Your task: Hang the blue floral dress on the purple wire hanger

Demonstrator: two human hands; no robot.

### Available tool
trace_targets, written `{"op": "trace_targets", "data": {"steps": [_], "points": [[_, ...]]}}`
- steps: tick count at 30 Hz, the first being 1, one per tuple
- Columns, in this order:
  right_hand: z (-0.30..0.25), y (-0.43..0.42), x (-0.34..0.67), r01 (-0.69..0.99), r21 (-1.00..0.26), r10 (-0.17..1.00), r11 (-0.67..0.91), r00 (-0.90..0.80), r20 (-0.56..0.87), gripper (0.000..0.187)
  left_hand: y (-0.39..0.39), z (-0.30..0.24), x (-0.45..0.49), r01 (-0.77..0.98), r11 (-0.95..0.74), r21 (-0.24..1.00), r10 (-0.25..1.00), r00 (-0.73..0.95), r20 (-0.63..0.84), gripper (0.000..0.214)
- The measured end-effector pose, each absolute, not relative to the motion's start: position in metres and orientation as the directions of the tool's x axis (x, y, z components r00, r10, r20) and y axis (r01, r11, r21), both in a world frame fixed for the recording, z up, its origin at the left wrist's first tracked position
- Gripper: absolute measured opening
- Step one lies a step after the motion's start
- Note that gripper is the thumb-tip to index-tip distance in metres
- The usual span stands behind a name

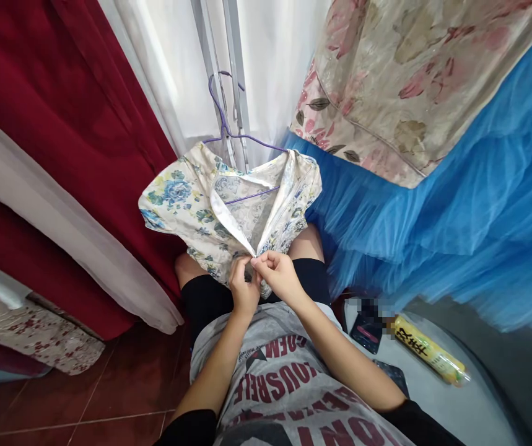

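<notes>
A white floral garment (186, 198) with blue and yellow flowers hangs on a purple hanger (228, 124) and drapes over my knees. Its front opening runs down to a point just above my hands. My left hand (243, 288) is closed in a pinch on the garment's left front edge. My right hand (279, 272) is closed too, pinching the right front edge at the same spot. Both hands touch each other at the bottom of the opening. What lies between the fingertips is too small to make out.
A dark red curtain (61, 124) hangs at left, a white sheer curtain (275, 56) behind. Blue tulle (456, 229) and a floral cloth (409, 80) fill the right. A yellow packet (428, 350) and a dark phone-like object (366, 331) lie on a grey surface (451, 409) at lower right.
</notes>
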State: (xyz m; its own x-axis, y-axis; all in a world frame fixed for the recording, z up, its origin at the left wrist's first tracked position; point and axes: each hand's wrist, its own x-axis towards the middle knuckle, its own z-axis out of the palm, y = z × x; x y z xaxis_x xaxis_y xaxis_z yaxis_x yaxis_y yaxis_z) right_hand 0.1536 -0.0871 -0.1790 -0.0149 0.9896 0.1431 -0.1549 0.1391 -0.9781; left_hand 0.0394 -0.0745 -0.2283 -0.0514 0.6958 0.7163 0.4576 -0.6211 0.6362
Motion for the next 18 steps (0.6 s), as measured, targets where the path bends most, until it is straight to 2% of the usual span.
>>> {"op": "trace_targets", "data": {"steps": [4, 8, 13, 18], "points": [[-0.155, -0.072, 0.159, -0.262, -0.958, 0.992, 0.116, -0.017, 0.125, 0.036, -0.065, -0.227, 0.034, 0.464, -0.584, 0.666, 0.752, 0.002, 0.659, 0.014], [-0.098, -0.035, 0.169, -0.253, -0.935, 0.968, 0.25, 0.033, 0.25, 0.039, -0.058, -0.227, 0.026, 0.495, -0.586, 0.642, 0.769, 0.089, 0.633, 0.013], [-0.025, 0.012, 0.162, -0.244, -0.887, 0.92, 0.391, 0.089, 0.381, 0.037, -0.045, -0.233, 0.013, 0.46, -0.585, 0.668, 0.797, 0.172, 0.579, 0.015], [-0.014, 0.017, 0.145, -0.23, -0.869, 0.897, 0.439, 0.163, 0.41, 0.031, -0.019, -0.245, -0.006, 0.444, -0.543, 0.713, 0.829, 0.146, 0.54, 0.016]]}}
